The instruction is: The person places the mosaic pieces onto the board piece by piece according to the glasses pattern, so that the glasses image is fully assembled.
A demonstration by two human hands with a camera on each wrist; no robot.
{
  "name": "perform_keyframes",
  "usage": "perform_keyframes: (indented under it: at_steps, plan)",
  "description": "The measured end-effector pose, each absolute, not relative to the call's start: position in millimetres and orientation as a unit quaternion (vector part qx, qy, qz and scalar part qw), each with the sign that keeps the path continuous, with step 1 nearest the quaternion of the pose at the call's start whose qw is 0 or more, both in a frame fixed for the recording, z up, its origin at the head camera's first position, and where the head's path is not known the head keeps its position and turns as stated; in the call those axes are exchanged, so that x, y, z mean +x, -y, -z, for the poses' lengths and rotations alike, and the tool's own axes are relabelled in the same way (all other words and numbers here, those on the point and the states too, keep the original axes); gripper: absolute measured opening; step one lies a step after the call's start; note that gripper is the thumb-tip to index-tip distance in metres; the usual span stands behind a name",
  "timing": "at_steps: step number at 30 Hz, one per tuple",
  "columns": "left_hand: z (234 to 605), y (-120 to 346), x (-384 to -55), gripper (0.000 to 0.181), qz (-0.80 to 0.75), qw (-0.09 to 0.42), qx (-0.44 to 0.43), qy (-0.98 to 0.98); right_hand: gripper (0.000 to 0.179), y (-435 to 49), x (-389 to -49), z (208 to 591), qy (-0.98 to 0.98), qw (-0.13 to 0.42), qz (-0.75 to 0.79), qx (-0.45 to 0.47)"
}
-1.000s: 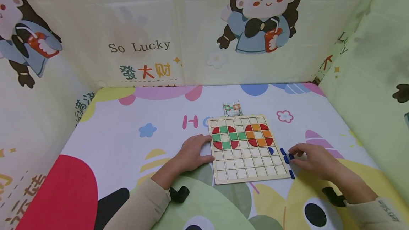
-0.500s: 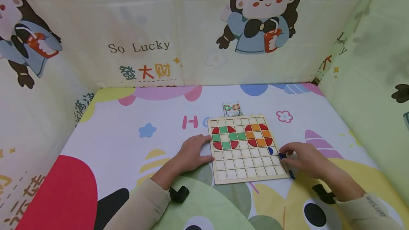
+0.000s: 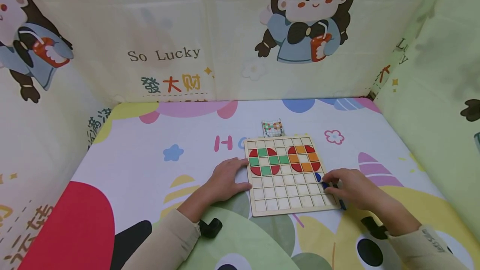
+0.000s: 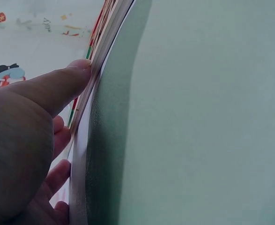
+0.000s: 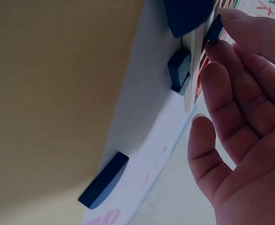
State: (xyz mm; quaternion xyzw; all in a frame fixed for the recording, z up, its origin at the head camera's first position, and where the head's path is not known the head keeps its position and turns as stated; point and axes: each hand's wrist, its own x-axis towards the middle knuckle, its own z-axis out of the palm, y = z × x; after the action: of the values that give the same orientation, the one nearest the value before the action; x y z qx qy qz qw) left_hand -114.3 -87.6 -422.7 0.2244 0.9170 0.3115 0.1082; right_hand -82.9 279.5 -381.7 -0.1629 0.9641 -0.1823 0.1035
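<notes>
A square wooden grid board lies on the table, with red, green and orange pieces forming two round shapes. My right hand pinches a dark blue piece between thumb and fingertip, over the board's right edge. One blue piece sits in a cell just beyond those fingertips. Along the board's right side lie loose blue pieces, among them a curved-edged one in the right wrist view. At the left edge, my left hand rests its thumb and fingers against the board's side, fingers fairly straight.
Behind the board lies a small pattern card with a similar design. A printed cloth covers the table. Fabric walls with cartoon figures stand at the back and both sides.
My right hand has moved left from the loose blue pieces to the board's right edge, carrying one piece. The left hand stays at the board's left edge.
</notes>
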Motion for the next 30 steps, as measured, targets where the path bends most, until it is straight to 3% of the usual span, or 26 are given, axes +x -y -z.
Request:
perform_keyframes:
  at_steps: [30]
  plan:
    - [422.1,87.3,-115.2,0.069,-0.307,0.105,0.23,-0.918,0.016,-274.9,-81.8,383.2,-0.964,0.097,0.179,-0.173]
